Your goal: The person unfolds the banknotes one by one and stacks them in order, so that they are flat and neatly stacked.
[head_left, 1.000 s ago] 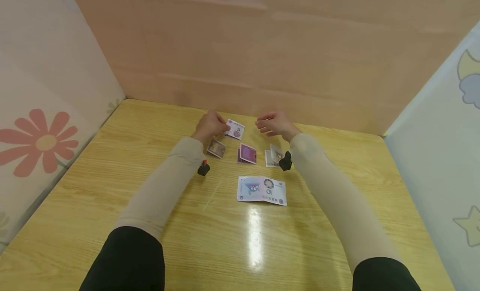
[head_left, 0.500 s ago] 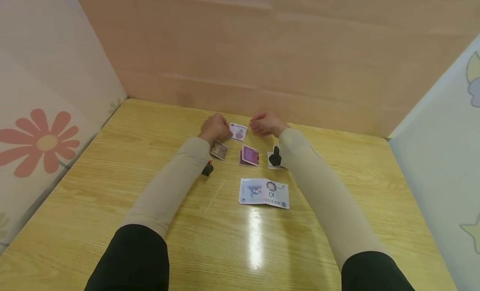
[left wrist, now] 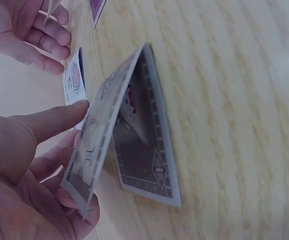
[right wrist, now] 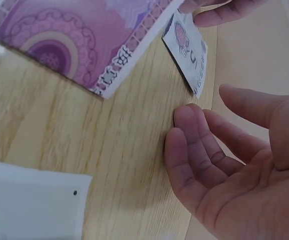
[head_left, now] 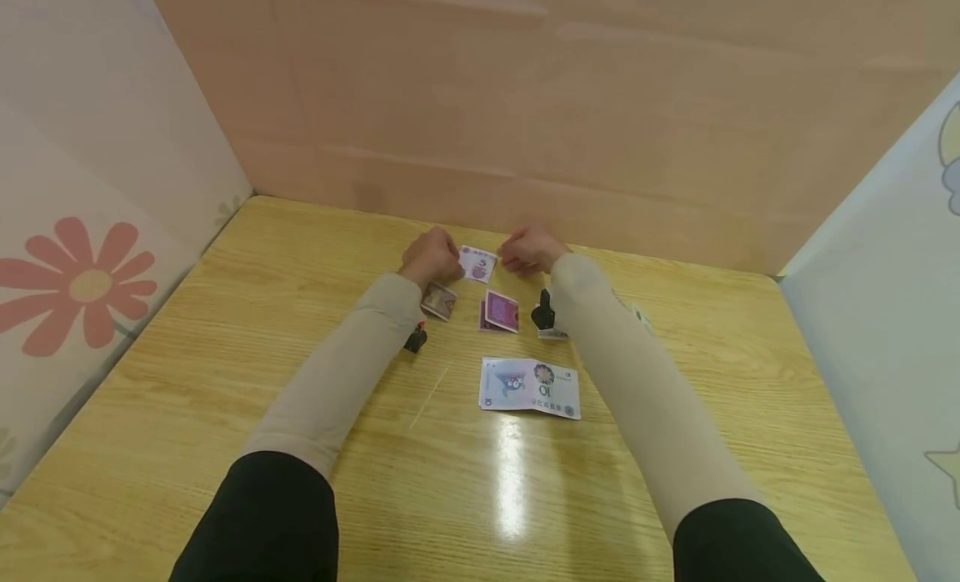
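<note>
At the back of the table lies a folded pale purple banknote (head_left: 479, 266) marked 5. My left hand (head_left: 432, 254) is at its left side, thumb and fingers pinching its edge. Off the note's right edge is my right hand (head_left: 529, 251); in the right wrist view its fingers (right wrist: 179, 160) are loosely curled, holding nothing, low by the tabletop. A folded brown banknote (left wrist: 144, 135) stands tented close beside the left hand, overlapping its fingers in the left wrist view. Nearer the middle stands a folded magenta banknote (head_left: 502, 311).
In front lies a flattened bluish banknote (head_left: 529, 387) marked 10. A greyish folded note (head_left: 553, 334) is partly hidden by the right wrist camera, and a greenish note (head_left: 642, 318) peeks out past the right sleeve. An orange-brown backdrop (head_left: 480, 107) rises behind the table's far edge.
My right hand has moved left toward the 5 note, and its fingers are more curled. The left hand and the note appear slightly farther right in the head view. The greenish note has become visible.
</note>
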Available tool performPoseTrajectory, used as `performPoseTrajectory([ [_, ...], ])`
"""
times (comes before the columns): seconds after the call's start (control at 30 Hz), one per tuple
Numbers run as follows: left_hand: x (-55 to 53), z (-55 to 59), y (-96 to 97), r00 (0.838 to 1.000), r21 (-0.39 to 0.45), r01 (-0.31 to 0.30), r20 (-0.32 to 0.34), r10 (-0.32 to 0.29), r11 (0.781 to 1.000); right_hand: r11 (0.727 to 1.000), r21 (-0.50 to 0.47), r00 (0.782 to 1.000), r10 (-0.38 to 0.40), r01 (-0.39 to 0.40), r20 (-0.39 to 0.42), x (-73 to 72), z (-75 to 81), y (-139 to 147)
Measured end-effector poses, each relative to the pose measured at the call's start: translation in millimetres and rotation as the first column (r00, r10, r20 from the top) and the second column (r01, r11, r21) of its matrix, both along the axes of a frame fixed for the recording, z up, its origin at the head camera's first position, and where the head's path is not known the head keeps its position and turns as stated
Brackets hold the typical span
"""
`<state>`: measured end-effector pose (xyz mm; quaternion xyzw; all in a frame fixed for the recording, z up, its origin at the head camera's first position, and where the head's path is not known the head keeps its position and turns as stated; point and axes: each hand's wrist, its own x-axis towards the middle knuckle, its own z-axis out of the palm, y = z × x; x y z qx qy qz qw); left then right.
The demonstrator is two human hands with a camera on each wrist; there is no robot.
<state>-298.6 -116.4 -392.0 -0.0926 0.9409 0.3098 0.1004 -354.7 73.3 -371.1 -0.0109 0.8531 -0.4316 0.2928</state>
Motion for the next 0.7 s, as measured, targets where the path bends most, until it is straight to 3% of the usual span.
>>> performPoseTrajectory([
  [0.33, 3.2, 5.5, 4.7, 1.0, -0.028, -0.004, 0.022, 0.005, 1.0, 0.999, 0.039, 1.0, 0.005, -0.005, -0.009, 1.2, -0.1, -10.2],
  [0.7, 3.5, 3.5, 5.8, 1.0, -0.038, 0.01, 0.014, -0.009, 0.999, 0.996, -0.031, 0.996, -0.084, 0.083, -0.021, 2.8, -5.1, -13.1],
])
